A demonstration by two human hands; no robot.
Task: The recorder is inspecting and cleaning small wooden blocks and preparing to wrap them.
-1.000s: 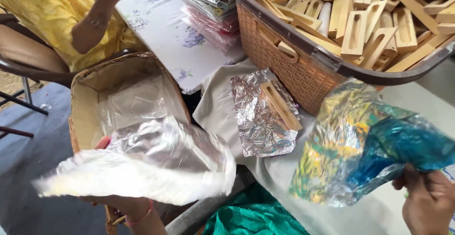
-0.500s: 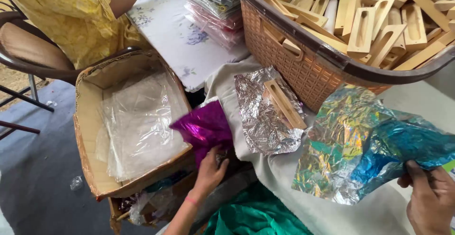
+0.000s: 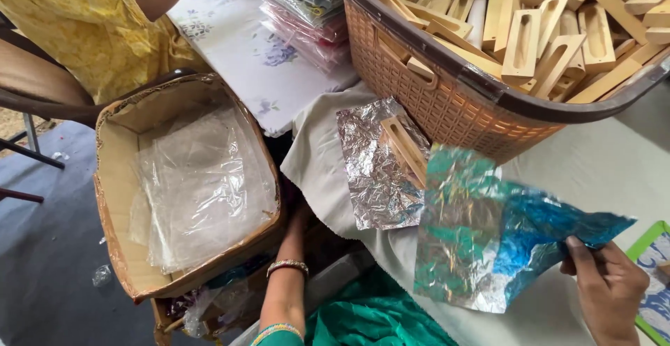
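Since half a second ago, our left hand has dropped under the table edge and the purple foil it held is gone from sight; only our left forearm (image 3: 286, 283) with its bangles shows now, so we cannot tell how those fingers stand. Our right hand (image 3: 608, 293) has stayed at the lower right, fingers pinched together on the corner of the blue and green foil sheet (image 3: 488, 227), which hangs crumpled over the cloth-covered table (image 3: 607, 171). Just beside it lies a silver foil sheet (image 3: 373, 168) with 1 wooden piece (image 3: 405, 147) resting on it, close against the woven basket (image 3: 433, 87) heaped with more wooden pieces. To the left sits a cardboard box (image 3: 115, 213) lined with clear plastic sheets. We judge the thin foil could tear at the pinched corner if pulled hard, and its loose edge could nudge the wooden piece off the silver sheet.
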